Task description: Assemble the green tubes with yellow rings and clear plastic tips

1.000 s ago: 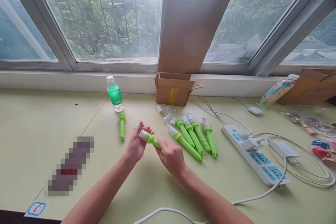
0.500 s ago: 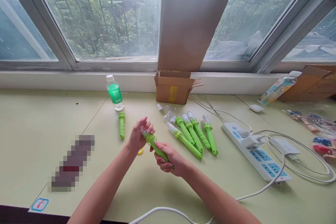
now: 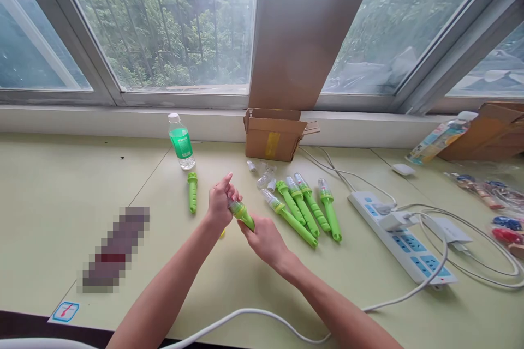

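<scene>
Before me, both hands are wrapped round a green light stick (image 3: 244, 215) with a clear cap, held tilted above the table. My left hand (image 3: 220, 202) closes on the clear cap end, covering most of it. The green handle is gripped by my right hand (image 3: 265, 239), which hides its lower end. A small yellow piece (image 3: 222, 234) lies partly hidden by my left forearm. To the right several similar green sticks (image 3: 301, 210) lie side by side, most with clear caps. A lone green handle (image 3: 192, 192) without a cap lies to the left.
Clear caps (image 3: 266, 177) lie before a small cardboard box (image 3: 272, 139). A green-labelled bottle (image 3: 181, 143) stands at the back left. On the right are a power strip (image 3: 403, 240), white cables, a tilted bottle (image 3: 442, 137) and bagged items. A pixelated dark object (image 3: 117, 251) lies left.
My right hand has turned and moved up the handle, and now covers its lower end. Both hands still hold the stick. The view has shifted slightly.
</scene>
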Motion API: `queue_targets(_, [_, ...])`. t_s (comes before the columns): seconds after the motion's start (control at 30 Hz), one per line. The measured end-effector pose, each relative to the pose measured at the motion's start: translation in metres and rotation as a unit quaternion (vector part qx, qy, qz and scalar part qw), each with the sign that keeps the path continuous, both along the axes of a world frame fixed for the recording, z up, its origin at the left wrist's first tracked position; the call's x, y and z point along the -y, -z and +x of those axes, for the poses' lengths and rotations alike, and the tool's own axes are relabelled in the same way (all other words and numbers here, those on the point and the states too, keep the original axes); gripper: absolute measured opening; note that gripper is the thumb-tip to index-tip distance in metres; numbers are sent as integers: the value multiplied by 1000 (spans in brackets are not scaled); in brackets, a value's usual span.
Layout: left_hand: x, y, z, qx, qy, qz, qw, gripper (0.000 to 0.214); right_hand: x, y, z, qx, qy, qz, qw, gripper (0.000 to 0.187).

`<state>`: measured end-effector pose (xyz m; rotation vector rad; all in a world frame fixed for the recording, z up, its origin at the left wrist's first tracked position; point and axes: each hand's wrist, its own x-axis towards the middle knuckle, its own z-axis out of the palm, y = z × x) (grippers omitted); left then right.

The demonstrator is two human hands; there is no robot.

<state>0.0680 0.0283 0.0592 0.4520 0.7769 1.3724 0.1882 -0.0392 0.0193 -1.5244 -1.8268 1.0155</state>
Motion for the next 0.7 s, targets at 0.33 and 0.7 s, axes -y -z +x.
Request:
queue_targets(0.33, [-1, -9, 4, -16, 22, 21, 999, 41, -10, -3, 14, -54, -39, -71, 995, 29])
queue_targets(0.7, [7, -19, 12, -59, 64, 40, 995, 42, 5, -10, 0, -128, -23, -89, 988, 28])
